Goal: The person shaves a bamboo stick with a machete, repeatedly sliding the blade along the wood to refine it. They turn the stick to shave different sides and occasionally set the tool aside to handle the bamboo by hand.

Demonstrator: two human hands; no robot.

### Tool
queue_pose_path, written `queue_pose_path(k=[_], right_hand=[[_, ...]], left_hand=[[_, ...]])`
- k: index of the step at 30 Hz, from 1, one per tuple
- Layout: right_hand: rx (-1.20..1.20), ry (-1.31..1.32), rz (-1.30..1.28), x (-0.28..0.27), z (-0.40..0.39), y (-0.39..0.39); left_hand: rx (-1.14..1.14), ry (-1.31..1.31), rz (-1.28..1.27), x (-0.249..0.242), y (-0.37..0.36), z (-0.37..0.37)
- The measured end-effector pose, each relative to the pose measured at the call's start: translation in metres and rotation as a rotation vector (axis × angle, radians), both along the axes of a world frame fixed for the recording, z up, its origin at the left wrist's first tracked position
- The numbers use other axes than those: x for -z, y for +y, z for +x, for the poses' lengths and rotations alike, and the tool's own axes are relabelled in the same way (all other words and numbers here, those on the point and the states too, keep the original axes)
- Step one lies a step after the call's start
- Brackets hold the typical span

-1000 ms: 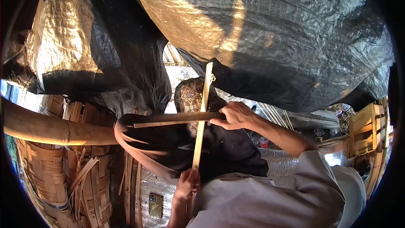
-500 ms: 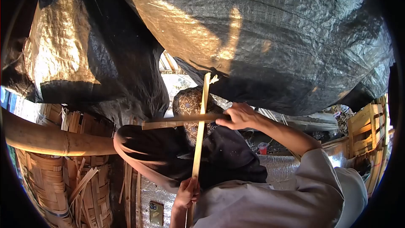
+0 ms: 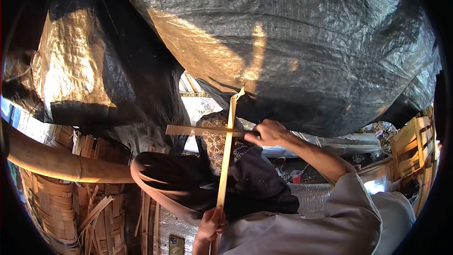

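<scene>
My left hand is closed round the lower part of a long pale strip of bamboo that stands nearly upright before me. A curled, split piece shows at the strip's top end. My right hand grips the handle end of a long flat blade. The blade lies level and crosses the strip in its upper part. Behind the crossing is a brown patterned cloth over dark clothing on my legs.
A thick bamboo pole enters from the left above woven baskets. Dark tarpaulin hangs in front. A phone lies at the bottom. A red cup and a wooden crate are at the right.
The blade's left end has tilted up slightly against the strip. The whole view has shifted, so hands, pole and phone sit lower. Both hands keep their holds.
</scene>
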State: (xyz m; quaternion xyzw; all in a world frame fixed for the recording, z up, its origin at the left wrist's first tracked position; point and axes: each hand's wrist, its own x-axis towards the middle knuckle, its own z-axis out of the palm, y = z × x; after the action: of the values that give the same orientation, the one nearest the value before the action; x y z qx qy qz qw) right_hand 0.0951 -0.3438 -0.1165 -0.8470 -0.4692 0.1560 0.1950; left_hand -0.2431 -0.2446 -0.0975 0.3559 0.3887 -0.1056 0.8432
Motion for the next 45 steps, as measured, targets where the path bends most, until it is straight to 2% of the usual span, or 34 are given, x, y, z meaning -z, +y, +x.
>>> queue_pose_path(k=[2, 3, 4, 6, 8, 9, 10, 12, 13, 15, 16, 18, 19, 20, 21, 22, 23, 24, 26, 27, 29, 33, 34, 36, 37, 38, 40, 41, 44, 45], right_hand=[[-0.224, -0.212, 0.059, -0.007, -0.012, -0.003], [-0.287, -0.31, 0.003, -0.006, -0.009, -0.002], [-0.274, -0.264, -0.104, -0.014, 0.0, 0.0], [0.18, 0.047, -0.162, 0.009, 0.044, 0.01], [0.563, 0.081, -0.125, 0.036, 0.091, 0.016], [0.564, 0.078, -0.185, 0.032, 0.098, 0.012], [0.564, 0.08, -0.246, 0.031, 0.098, 0.007], [0.403, 0.031, -0.386, 0.052, 0.093, -0.005], [0.381, 0.123, -0.506, 0.054, 0.08, -0.007], [0.331, 0.141, -0.573, 0.086, 0.058, -0.019], [0.361, 0.214, -0.574, 0.12, 0.052, -0.028], [0.431, 0.433, -0.605, 0.133, 0.028, -0.046], [0.461, 0.503, -0.552, 0.169, 0.022, -0.061], [0.551, 0.542, -0.595, 0.175, 0.009, -0.068], [0.438, 0.384, -0.532, 0.185, 0.0, -0.08], [0.243, 0.351, -0.466, 0.189, -0.009, -0.101], [0.372, 0.397, -0.396, 0.251, -0.004, -0.116], [0.371, 0.387, -0.396, 0.23, -0.011, -0.118], [0.579, 0.709, -0.262, 0.159, -0.038, -0.121], [0.573, 0.704, -0.266, 0.164, -0.036, -0.127], [0.74, 0.674, -0.514, 0.178, -0.034, -0.145], [0.872, 0.798, -0.395, 0.106, -0.047, -0.128], [0.864, 0.806, -0.405, 0.108, -0.052, -0.13], [0.832, 0.731, -0.171, 0.112, -0.062, -0.14], [0.706, 0.659, -0.036, 0.075, -0.067, -0.131], [0.703, 0.665, -0.047, 0.059, -0.069, -0.126], [0.701, 0.852, 0.07, 0.044, -0.072, -0.122], [0.679, 0.845, 0.156, 0.043, -0.071, -0.118], [0.527, 0.648, 0.13, 0.015, -0.051, -0.099], [0.441, 0.491, 0.179, 0.014, -0.043, -0.089]], left_hand=[[0.012, 0.009, 0.026, -0.001, 0.0, 0.0], [0.013, 0.011, 0.025, -0.002, 0.0, 0.003], [0.011, 0.023, 0.075, -0.004, -0.001, 0.004], [0.016, 0.043, 0.119, -0.009, -0.004, -0.004], [0.002, 0.075, 0.054, -0.009, -0.001, -0.007], [0.02, 0.059, 0.276, -0.009, -0.006, -0.008], [0.034, 0.02, 0.247, -0.001, -0.003, -0.017], [-0.013, -0.012, 0.124, 0.015, 0.002, -0.027], [-0.018, -0.011, 0.119, 0.01, 0.003, -0.02], [0.0, 0.054, 0.196, -0.003, 0.001, -0.001], [-0.009, 0.053, 0.189, 0.002, -0.002, 0.001], [0.107, 0.082, 0.743, 0.017, -0.001, 0.009], [0.099, 0.079, 0.744, 0.021, 0.001, 0.013], [0.104, 0.062, 0.866, 0.023, 0.004, 0.018], [0.108, 0.045, 0.986, 0.024, 0.006, 0.023], [0.101, 0.041, 0.983, 0.022, 0.009, 0.03], [0.089, 0.029, 1.063, 0.019, 0.013, 0.039], [0.076, 0.016, 1.142, 0.018, 0.016, 0.045], [0.044, -0.001, 1.189, 0.026, 0.023, 0.052], [0.02, 0.018, 1.126, 0.029, 0.026, 0.055], [-0.014, 0.044, 1.056, 0.029, 0.028, 0.06], [0.02, 0.086, 1.032, 0.027, 0.026, 0.062], [0.019, 0.083, 1.047, 0.026, 0.025, 0.061], [0.01, 0.071, 1.069, 0.026, 0.024, 0.062], [0.003, 0.045, 1.095, 0.026, 0.023, 0.062], [0.004, 0.055, 1.089, 0.024, 0.022, 0.063], [0.007, 0.022, 1.137, 0.02, 0.018, 0.064], [0.009, 0.031, 1.133, 0.02, 0.015, 0.064], [0.031, -0.014, 1.215, 0.016, 0.007, 0.063], [0.035, -0.018, 1.218, 0.013, 0.006, 0.065]])
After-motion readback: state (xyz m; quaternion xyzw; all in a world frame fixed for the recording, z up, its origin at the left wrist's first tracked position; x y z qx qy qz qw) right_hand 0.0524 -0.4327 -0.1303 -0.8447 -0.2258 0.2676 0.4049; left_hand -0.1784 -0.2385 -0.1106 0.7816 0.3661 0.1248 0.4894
